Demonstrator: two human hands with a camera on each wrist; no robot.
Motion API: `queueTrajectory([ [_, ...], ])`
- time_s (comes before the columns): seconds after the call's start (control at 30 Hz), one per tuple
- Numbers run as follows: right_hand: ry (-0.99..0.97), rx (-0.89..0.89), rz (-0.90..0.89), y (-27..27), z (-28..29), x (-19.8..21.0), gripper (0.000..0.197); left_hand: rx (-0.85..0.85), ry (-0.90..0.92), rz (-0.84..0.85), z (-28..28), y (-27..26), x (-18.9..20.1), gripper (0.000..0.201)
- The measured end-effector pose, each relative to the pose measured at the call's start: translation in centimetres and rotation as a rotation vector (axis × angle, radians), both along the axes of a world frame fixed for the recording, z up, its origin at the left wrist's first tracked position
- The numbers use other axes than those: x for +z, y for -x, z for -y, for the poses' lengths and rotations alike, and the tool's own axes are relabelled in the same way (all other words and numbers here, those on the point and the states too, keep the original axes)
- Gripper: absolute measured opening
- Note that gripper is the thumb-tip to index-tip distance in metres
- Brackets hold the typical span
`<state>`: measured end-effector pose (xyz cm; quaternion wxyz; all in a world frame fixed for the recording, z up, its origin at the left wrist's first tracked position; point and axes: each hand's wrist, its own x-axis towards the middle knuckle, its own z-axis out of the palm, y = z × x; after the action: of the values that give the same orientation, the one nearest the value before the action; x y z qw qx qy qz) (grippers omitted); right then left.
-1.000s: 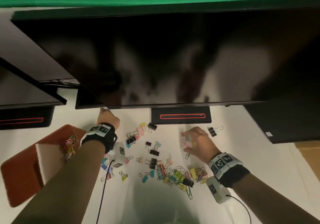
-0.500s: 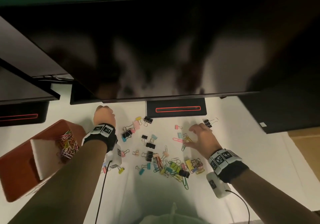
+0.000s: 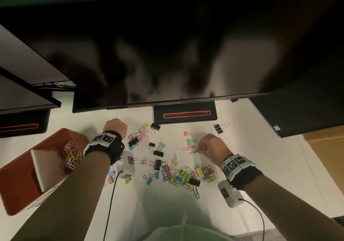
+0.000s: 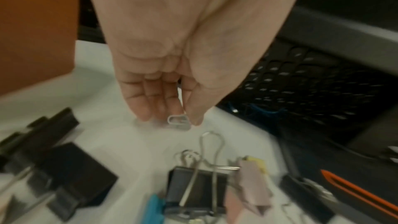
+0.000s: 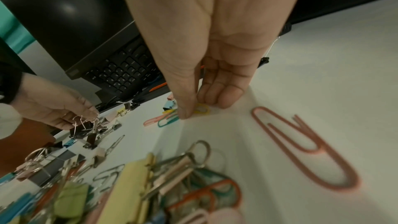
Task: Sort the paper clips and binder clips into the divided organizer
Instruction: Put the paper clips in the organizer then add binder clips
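Note:
My left hand (image 3: 115, 126) hovers at the back left of the scattered clips, and in the left wrist view its thumb and fingers pinch a small silver paper clip (image 4: 179, 122) just above the table. My right hand (image 3: 202, 146) is down on the table; its thumb and fingers pinch a yellow paper clip (image 5: 202, 109) beside a pink and a green paper clip (image 3: 189, 149). The orange divided organizer (image 3: 22, 175) stands tilted at the left, with coloured paper clips (image 3: 71, 155) in its far compartment. A mixed pile of clips (image 3: 182, 175) lies between my arms.
A large dark monitor hangs over the back of the white table, its stand base (image 3: 185, 114) just behind the clips. A black keyboard (image 5: 122, 72) sits under it. One black binder clip (image 3: 218, 128) lies apart at the right. Wrist cables trail toward me.
My right hand has gone from spread fingers over the clips to a pinch on a paper clip. The left hand has stayed curled at the back left.

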<state>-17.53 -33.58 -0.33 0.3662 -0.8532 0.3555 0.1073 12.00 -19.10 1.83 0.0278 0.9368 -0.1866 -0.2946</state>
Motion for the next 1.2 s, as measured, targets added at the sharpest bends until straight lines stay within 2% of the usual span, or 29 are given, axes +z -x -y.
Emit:
queueTrajectory([
  [0.13, -0.055, 0.041, -0.025, 1.3, 0.5, 0.7, 0.003, -0.146, 0.122, -0.048, -0.5, 3.7, 2.2, 0.021],
  [0.27, -0.098, -0.013, -0.023, 2.7, 1.0, 1.3, 0.014, -0.316, 0.336, -0.254, -0.2, 9.4, 3.8, 0.006],
  [0.43, -0.117, -0.058, -0.031, 4.9, 1.7, 2.3, 0.022, -0.477, 0.386, -0.269, 1.8, 14.7, 2.1, 0.022],
  [0.57, -0.115, -0.091, -0.134, 7.3, 1.6, 2.5, 0.028, -0.444, 0.333, -0.240, 3.3, 17.0, 0.0, 0.031],
  [0.67, -0.115, -0.109, -0.164, 8.2, 0.7, 1.8, 0.030, -0.452, 0.344, -0.187, 4.1, 18.0, -0.8, 0.031],
  [0.87, -0.037, -0.024, -0.080, 7.9, 0.5, 0.6, 0.018, -0.529, 0.360, -0.062, 4.9, 18.6, -1.7, 0.031],
  [1.0, -0.011, 0.100, -0.049, 7.3, 0.6, 0.8, 0.017, -0.547, 0.380, -0.099, 4.9, 18.5, -1.7, 0.024],
  [1.1, -0.036, 0.115, -0.052, 7.4, 0.7, 0.5, 0.014, -0.549, 0.408, -0.126, 5.0, 18.3, -1.7, 0.016],
  [1.2, -0.032, 0.130, -0.081, 8.0, 1.2, 0.3, 0.014, -0.570, 0.434, -0.132, 5.1, 18.3, -1.8, 0.021],
])
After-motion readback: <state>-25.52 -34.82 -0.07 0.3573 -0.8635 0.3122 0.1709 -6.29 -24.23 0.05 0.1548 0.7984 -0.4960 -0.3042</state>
